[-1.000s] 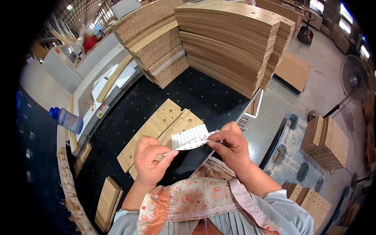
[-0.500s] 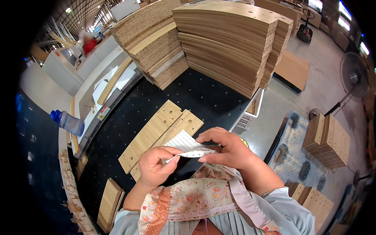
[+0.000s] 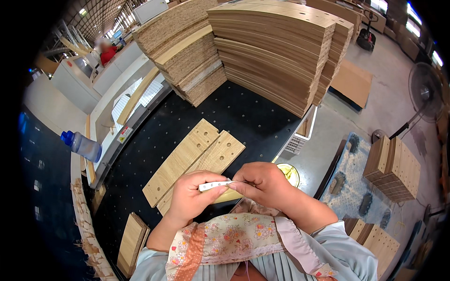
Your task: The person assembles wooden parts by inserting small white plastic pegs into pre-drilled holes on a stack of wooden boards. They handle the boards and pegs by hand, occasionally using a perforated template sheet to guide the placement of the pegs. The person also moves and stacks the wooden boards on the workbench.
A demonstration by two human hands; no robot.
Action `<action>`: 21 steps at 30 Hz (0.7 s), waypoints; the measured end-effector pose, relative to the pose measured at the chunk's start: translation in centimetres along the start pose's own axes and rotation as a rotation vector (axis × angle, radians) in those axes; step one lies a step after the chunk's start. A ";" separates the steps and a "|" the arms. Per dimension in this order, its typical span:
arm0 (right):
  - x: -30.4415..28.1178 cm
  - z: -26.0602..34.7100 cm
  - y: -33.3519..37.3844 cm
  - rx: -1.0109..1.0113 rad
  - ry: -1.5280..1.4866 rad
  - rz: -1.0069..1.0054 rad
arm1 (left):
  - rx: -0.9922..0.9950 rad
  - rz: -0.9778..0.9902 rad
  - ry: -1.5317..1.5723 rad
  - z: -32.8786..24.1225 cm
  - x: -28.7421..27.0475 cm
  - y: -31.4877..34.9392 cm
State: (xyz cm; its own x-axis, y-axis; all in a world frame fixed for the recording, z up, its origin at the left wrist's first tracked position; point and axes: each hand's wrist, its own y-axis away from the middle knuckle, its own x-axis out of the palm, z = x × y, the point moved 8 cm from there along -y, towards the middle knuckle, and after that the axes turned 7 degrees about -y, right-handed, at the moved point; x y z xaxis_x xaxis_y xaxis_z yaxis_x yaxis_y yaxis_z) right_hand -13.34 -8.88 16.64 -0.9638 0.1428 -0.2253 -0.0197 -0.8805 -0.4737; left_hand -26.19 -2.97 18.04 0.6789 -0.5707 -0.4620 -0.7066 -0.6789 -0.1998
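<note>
A white sheet of paper (image 3: 213, 185), folded to a narrow strip with small printed figures, is held between my two hands close to my apron. My left hand (image 3: 190, 196) pinches its left part between thumb and fingers. At the other end, my right hand (image 3: 262, 181) is closed on the paper with thumb and fingertips. Just beyond the hands, a wood-grain board (image 3: 180, 161) with drilled holes lies flat on the black table (image 3: 136, 164). A second drilled board (image 3: 224, 151) lies against its right side, partly hidden by my hands.
Tall stacks of boards (image 3: 267, 56) stand at the table's far side. A blue-capped water bottle (image 3: 82, 146) is at the left. To the right are a yellow-rimmed round container (image 3: 288, 174), a pallet (image 3: 356, 182), stacked boards (image 3: 393, 166) and a fan (image 3: 424, 91). A person in red (image 3: 108, 54) is far left.
The paper, spread wider before with its grid of print showing, is now folded into a narrow strip. My hands have come closer together, and the round container at the right shows more.
</note>
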 end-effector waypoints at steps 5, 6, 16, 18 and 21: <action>0.2 0.1 0.0 0.035 0.033 0.055 | -0.030 0.020 -0.026 0.4 -0.2 0.2; 0.3 0.1 0.0 0.027 0.026 0.058 | -0.004 0.023 -0.043 0.2 -0.3 0.2; 0.2 0.4 0.2 0.021 0.058 0.069 | -0.077 0.025 0.138 0.8 -0.4 0.6; 0.2 0.5 0.2 0.016 0.074 0.060 | -0.112 -0.032 0.258 0.3 0.3 0.4; 0.3 0.7 0.2 -0.001 0.089 0.056 | -0.104 0.069 0.045 0.4 0.4 0.3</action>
State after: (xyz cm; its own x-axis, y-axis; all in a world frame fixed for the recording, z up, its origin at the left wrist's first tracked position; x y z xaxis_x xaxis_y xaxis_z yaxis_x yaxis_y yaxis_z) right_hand -13.84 -9.35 17.09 -0.9358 0.1331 -0.3264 0.0339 -0.8877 -0.4592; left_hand -26.25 -3.18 17.44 0.6396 -0.6362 -0.4316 -0.7287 -0.6805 -0.0769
